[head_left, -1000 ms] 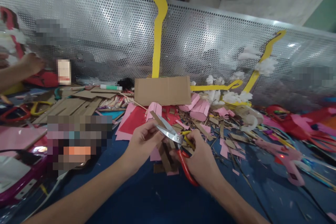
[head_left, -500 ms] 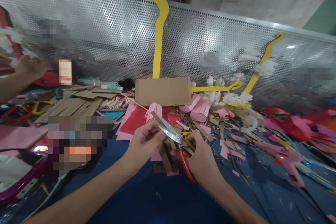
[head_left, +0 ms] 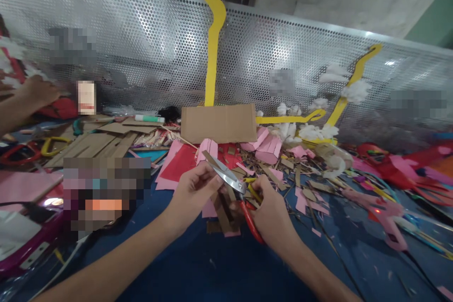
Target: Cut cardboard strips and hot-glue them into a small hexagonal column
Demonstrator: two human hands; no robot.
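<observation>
The left hand (head_left: pixel 193 193) holds a narrow cardboard strip (head_left: pixel 208 155), its grip pinching the piece between thumb and fingers above the blue counter (head_left: pixel 184 269). The right hand (head_left: pixel 272 210) has its grip wrapped around the red and yellow handles of a pair of scissors (head_left: pixel 240 188), whose blades point forward and to the left, right by the left fingertips and the strip. Whether the edges bite into the cardboard cannot be told.

Below the hands lie brown cardboard pieces (head_left: pixel 223 214). Just beyond them are a red sheet (head_left: pixel 179 164) over pink paper (head_left: pixel 163 172), and folded pink paper forms (head_left: pixel 269 150). A cardboard panel (head_left: pixel 218 123) stands behind, with a tall yellow hooked strip (head_left: pixel 211 56) rising above it in front of a perforated metal screen (head_left: pixel 141 52). Right of the scissors, past scattered offcuts, lies a pink glue gun (head_left: pixel 384 212) with a lit red light. At far left, another person's hand (head_left: pixel 40 92) is raised near a red form trimmed with white fluff.
</observation>
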